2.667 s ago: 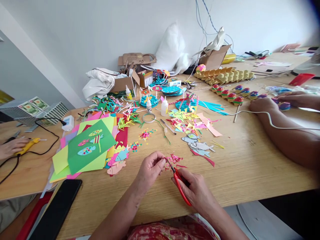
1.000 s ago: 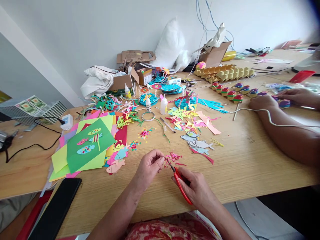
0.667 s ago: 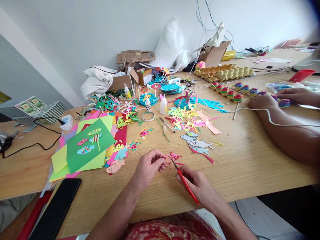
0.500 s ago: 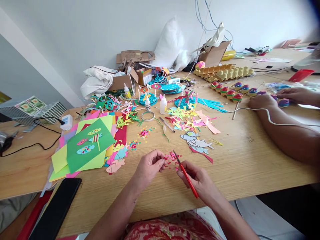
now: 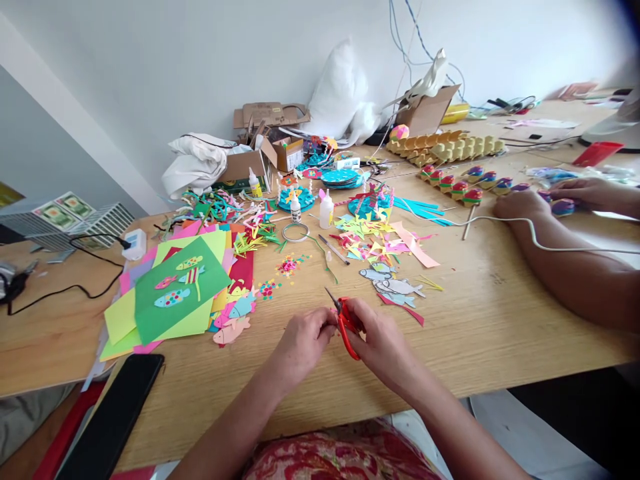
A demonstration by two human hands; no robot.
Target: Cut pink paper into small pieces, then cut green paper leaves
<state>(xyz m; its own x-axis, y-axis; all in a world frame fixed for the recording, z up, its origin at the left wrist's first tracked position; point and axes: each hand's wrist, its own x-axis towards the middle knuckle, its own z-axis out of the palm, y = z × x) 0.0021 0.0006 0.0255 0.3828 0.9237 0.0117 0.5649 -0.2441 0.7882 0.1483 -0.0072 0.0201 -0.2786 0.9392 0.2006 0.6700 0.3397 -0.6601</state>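
Note:
My right hand (image 5: 375, 328) is closed round the red handles of a pair of scissors (image 5: 349, 333), whose dark blades point away and to the left. Close beside them, my left hand (image 5: 306, 340) pinches thumb and fingers together at the blades. Whatever lies between those fingertips is too small and covered to make out. Small pink paper scraps on the table are mostly hidden behind my hands. Beyond lie grey and blue paper fish (image 5: 397, 287) and a dark red paper strip (image 5: 403, 310).
At left, a green sheet (image 5: 183, 313) with paper fish tops a coloured paper stack; a black phone (image 5: 113, 417) lies nearer. Glue bottles (image 5: 327, 210), a tape ring (image 5: 295, 232) and a pen (image 5: 334, 249) stand or lie ahead. Another person's arm (image 5: 560, 267) rests at right by painted egg shapes (image 5: 473, 196).
My right hand has brought the scissors left and turned them, so their blades meet my left fingertips. My hands now cover most of the pink scraps.

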